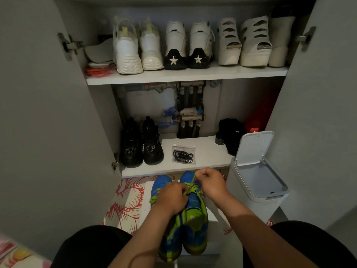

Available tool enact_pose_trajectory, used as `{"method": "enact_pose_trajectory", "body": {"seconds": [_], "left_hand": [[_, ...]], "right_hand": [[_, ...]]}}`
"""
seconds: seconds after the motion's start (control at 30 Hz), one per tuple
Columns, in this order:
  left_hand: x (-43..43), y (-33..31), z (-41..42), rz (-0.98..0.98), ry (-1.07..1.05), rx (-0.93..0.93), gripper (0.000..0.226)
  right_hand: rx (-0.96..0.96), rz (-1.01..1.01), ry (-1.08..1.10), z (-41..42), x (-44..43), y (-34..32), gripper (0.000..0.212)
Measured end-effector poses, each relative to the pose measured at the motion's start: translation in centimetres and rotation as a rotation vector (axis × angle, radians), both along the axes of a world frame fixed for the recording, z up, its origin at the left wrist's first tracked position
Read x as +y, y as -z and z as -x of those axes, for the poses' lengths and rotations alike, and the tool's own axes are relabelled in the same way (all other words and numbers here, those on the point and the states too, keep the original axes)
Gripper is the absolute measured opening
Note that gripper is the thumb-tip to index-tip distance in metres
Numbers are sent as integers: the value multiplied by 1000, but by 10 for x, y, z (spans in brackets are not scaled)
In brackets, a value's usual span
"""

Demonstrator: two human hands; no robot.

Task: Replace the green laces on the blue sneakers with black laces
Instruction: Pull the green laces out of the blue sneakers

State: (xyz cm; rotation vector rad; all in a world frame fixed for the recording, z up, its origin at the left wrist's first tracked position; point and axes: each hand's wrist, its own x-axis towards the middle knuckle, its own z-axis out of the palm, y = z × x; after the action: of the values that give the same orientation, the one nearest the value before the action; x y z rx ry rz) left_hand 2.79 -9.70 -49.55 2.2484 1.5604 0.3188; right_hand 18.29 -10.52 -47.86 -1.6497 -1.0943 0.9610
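Beyond the blue sneakers (pixel 195 215), the open cupboard (pixel 185 79) held white shoes (pixel 150 49) above and black shoes (pixel 142 146) below. Right of the sneakers stood a white bin (pixel 257 190), lid raised. Over the sneakers, your left hand (pixel 171 198) and right hand (pixel 212 183) each pinched the green laces (pixel 190 185). Just beyond the sneakers, a clear bag (pixel 183 147) held black laces (pixel 182 156).

Head view looks forward and down (close) at open cupboard (pixel 185 74)
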Motion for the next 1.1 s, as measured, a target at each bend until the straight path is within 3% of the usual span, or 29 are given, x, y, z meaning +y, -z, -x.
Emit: {"method": "enact_pose_trajectory", "body": {"seconds": [0.1,0.2,0.27,0.4,0.47,0.7,0.9,1.03,1.1], "left_hand": [[0,1,-3,-19,-25,11,14],[-2,3,-6,-55,-29,30,26],[-1,4,-6,-70,-22,44,24],[0,4,-3,-71,-16,68,23],[-2,5,-2,-100,-14,78,25],[-3,11,3,-202,84,13,20],[-3,11,1,-86,103,-122,11],[-2,10,2,-38,44,-104,15],[-2,10,2,-21,37,-107,13]], "right_hand": [[185,16,98,-10,-1,-9,20],[279,107,-66,-9,-5,-14,19],[127,130,-143,-6,-6,-11,21],[-501,60,-151,-22,-10,-10,21],[-717,70,-227,-30,-15,-13,26],[-994,128,-486,-21,-26,-12,27],[-863,16,-350,-17,-18,-10,22],[-538,-22,-123,-13,-13,-9,17],[-184,18,-129,-9,-11,-8,21]]}}
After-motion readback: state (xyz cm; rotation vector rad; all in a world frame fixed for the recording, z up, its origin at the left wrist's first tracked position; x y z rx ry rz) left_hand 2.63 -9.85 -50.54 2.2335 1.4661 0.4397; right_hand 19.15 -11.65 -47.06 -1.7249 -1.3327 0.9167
